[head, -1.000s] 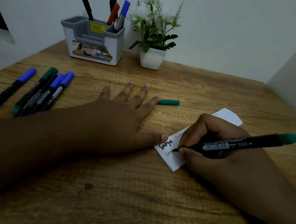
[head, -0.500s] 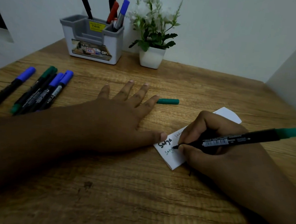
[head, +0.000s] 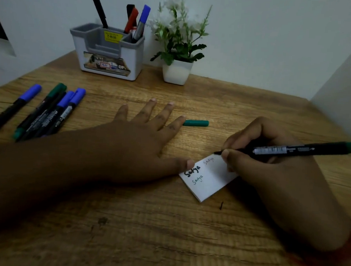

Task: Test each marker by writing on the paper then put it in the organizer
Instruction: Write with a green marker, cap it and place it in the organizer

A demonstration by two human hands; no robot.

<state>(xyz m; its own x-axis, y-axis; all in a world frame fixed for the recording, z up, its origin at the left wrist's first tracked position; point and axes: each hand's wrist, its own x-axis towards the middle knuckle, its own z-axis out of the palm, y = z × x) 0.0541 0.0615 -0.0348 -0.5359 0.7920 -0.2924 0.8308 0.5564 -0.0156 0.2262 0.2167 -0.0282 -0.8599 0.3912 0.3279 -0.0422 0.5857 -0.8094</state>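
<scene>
While the left hand (head: 141, 149) lies flat, thumb pinning the paper (head: 206, 179) at five o'clock so it won't slide, the right hand (head: 270, 168) pinches an uncapped marker (head: 291, 150), its cap (head: 195, 123) lying at centre.

Right hand (head: 270, 168) covers far part of paper (head: 208, 181); paper's full outline not readable. Green-ended marker (head: 295, 150): rear end cut by right frame edge; tip contact with paper cannot be told. Markers (head: 39, 113) left of paper: lower ends hidden under left forearm, leftmost clipped by frame edge. Organizer (head: 113, 54) label print too small to read.
</scene>
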